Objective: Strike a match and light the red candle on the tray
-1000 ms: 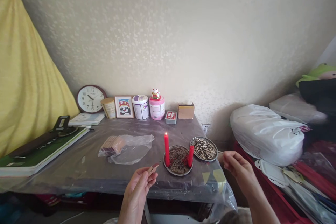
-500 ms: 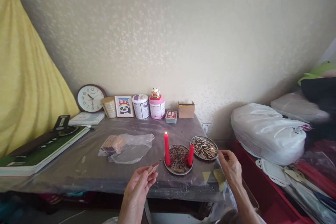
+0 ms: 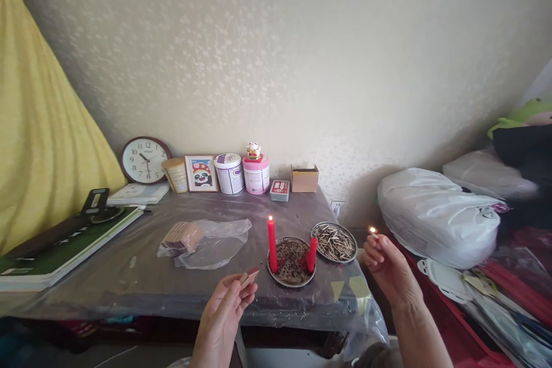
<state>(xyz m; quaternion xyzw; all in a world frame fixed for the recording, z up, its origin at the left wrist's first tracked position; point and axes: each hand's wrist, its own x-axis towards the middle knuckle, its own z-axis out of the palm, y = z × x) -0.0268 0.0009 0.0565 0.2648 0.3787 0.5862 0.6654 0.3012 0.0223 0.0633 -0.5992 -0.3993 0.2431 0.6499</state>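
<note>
Between thumb and fingers, my left hand (image 3: 228, 302) holds a small matchbox (image 3: 249, 278) over the table's front edge. My right hand (image 3: 388, 267) pinches a burning match (image 3: 373, 231), its flame up, to the right of the table. In a round metal dish (image 3: 295, 286) stand two red candles: a tall candle (image 3: 272, 246) with a lit wick at the left, and a shorter candle (image 3: 312, 255) at the right, where I see no flame. Behind it on the right, a second dish (image 3: 356, 248) is heaped with used matches (image 3: 334, 241).
A plastic bag of matchboxes (image 3: 183, 237) lies left of the dishes. Along the wall stand a clock (image 3: 145, 160), a framed panda picture (image 3: 201, 173), tubs (image 3: 228, 175), a tin (image 3: 280, 190) and a cardboard box (image 3: 304, 179). White bags (image 3: 435, 218) rise at the right.
My right hand has moved right and up, away from the match dish, carrying the burning match. My left hand stays nearly in place with the matchbox.
</note>
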